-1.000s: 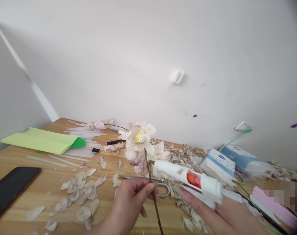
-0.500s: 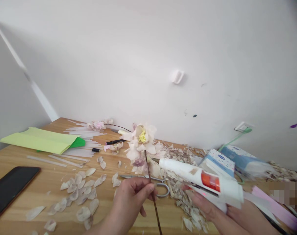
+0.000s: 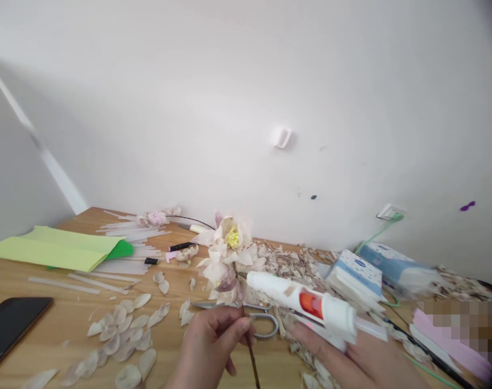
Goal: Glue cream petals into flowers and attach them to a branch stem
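Between thumb and fingers, my left hand (image 3: 217, 340) pinches a thin brown stem (image 3: 250, 351). At the stem's upper part are pale, cream-pink flowers (image 3: 230, 251), one with a yellow centre. My right hand (image 3: 351, 354) grips a white hot glue gun (image 3: 286, 289) with an orange window and a clear glue stick (image 3: 371, 328) poking out of its back. The gun's nozzle points left at the stem just below the upper flower; whether it touches cannot be made out. Behind my left hand, a pair of scissors (image 3: 266, 324) lies on the table, partly hidden.
Loose dried petals (image 3: 124, 335) lie at left, with a larger heap (image 3: 286, 265) behind the gun. A phone (image 3: 19, 329), yellow-green paper (image 3: 59, 246), glue sticks (image 3: 128, 232) and a black marker (image 3: 181, 246) are on the wooden table (image 3: 177, 351). Tissue packs (image 3: 357, 273) stand at right.
The glue gun has moved left, its nozzle now up against or just behind the stem. My left hand still pinches the stem. The view has shifted slightly.
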`<state>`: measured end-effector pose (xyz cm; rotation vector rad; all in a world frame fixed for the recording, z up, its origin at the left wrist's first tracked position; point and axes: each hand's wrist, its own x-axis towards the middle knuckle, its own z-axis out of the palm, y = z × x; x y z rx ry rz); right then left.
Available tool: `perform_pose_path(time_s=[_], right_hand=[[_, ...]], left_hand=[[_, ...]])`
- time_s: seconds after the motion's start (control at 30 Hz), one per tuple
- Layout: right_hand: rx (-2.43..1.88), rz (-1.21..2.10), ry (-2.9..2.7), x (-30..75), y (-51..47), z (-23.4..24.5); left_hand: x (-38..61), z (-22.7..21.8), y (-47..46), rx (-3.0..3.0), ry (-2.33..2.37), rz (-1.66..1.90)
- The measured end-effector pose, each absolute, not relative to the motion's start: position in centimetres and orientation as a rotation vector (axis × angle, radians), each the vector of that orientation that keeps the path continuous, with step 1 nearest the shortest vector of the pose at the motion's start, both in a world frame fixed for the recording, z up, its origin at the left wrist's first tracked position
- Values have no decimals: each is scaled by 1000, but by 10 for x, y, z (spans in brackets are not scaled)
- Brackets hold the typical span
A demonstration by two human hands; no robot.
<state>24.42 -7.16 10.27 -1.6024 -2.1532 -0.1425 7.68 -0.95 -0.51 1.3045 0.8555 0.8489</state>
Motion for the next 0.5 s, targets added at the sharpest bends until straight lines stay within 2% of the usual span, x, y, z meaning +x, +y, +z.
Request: perform_pose_path(time_s=[0.23, 0.5], right_hand=[[-1569, -23, -2127, 242, -68, 104], [-1627, -31, -2169, 245, -70, 99]], left_hand=[[76, -11, -8, 1317, 835, 842], [76, -11, -6, 1299, 829, 848]])
